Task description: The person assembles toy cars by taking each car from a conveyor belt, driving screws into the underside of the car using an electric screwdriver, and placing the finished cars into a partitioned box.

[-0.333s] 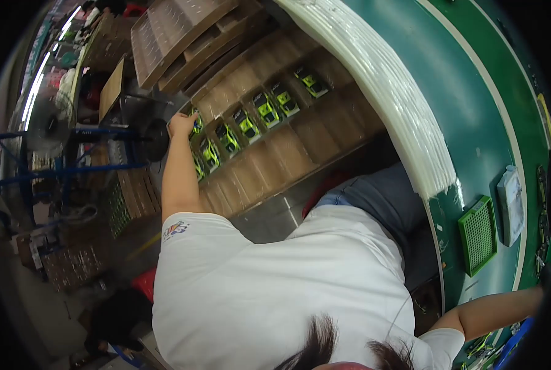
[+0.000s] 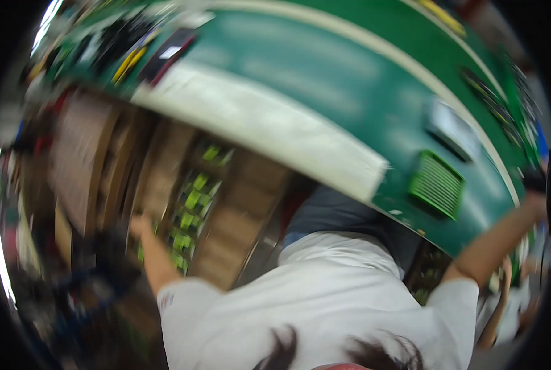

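My left hand [image 2: 141, 226] is at the far side of a brown compartment tray [image 2: 229, 228], beside a row of yellow-green and black pieces shaped like toy cars [image 2: 188, 220]. Motion smears its fingers, so whether they grip one of the pieces does not show. Stretched out over the green table [image 2: 257, 52], my right arm ends at the right rim of the picture. My right hand [image 2: 536, 200] is dim and partly cut off there, close to a dark object [image 2: 534, 179] that I cannot make out.
A whitish layered strip [image 2: 269, 123] lies along the table's near edge. On the table are a green slatted basket [image 2: 437, 185], a pale blue tray [image 2: 453, 129] and a dark red-edged item [image 2: 167, 55]. Brown trays [image 2: 81, 160] are stacked at left. Another person's arm [image 2: 504, 302] shows at lower right.
My view has swung to the right, so the table now crosses the top and the picture is blurred. My left hand stays by the tray; my right hand has come further into view.
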`<control>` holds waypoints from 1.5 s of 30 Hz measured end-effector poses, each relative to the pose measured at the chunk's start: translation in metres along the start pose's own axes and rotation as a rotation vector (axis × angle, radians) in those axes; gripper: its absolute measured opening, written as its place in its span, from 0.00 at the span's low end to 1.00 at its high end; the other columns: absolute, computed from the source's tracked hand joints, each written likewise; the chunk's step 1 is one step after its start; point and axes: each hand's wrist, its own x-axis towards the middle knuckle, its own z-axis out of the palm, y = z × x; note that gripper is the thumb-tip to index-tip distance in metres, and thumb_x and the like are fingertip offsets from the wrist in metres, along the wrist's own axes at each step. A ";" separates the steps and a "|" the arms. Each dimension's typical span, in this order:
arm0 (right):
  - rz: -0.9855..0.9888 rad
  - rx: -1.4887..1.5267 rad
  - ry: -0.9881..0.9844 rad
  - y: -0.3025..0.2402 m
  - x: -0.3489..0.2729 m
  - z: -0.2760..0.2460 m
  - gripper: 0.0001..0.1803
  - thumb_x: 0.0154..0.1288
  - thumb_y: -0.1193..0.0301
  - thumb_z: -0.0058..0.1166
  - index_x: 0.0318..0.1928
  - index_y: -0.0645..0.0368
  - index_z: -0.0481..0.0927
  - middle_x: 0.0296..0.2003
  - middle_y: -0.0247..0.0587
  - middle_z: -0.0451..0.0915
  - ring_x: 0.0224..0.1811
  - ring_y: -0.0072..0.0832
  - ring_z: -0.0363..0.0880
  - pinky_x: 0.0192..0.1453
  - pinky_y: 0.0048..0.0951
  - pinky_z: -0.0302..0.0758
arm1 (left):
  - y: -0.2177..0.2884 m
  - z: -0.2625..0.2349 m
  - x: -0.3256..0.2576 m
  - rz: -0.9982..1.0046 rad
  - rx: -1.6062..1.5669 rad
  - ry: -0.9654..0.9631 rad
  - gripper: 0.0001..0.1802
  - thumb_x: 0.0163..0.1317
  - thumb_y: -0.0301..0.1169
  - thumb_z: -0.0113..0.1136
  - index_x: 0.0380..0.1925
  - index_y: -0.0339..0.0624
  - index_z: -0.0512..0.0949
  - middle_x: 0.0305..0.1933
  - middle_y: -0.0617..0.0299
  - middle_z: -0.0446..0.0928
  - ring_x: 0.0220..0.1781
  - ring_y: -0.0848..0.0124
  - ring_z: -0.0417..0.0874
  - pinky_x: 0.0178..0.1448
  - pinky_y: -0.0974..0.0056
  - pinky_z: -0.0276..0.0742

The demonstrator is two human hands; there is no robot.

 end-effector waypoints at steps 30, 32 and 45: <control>-0.078 0.748 -0.087 -0.037 -0.007 -0.058 0.46 0.57 0.27 0.40 0.43 0.64 0.75 0.31 0.43 0.73 0.29 0.32 0.71 0.39 0.33 0.66 | 0.833 -0.346 -0.613 2.277 -0.498 -0.102 0.29 0.43 0.38 0.78 0.44 0.43 0.73 0.56 0.48 0.75 0.63 0.53 0.73 0.65 0.53 0.70; -0.073 0.724 -0.059 -0.035 -0.008 -0.057 0.46 0.57 0.27 0.39 0.43 0.64 0.74 0.31 0.43 0.73 0.29 0.31 0.71 0.39 0.33 0.67 | 0.841 -0.341 -0.620 2.238 -0.391 -0.185 0.30 0.42 0.37 0.78 0.42 0.43 0.72 0.52 0.49 0.77 0.59 0.53 0.76 0.62 0.53 0.73; 0.103 0.713 -0.066 0.095 -0.008 -0.205 0.45 0.58 0.28 0.38 0.40 0.64 0.74 0.28 0.43 0.73 0.26 0.31 0.71 0.34 0.32 0.68 | 0.686 -0.388 -0.554 2.223 -0.568 -0.276 0.27 0.46 0.36 0.78 0.43 0.41 0.74 0.40 0.54 0.78 0.44 0.55 0.79 0.50 0.57 0.76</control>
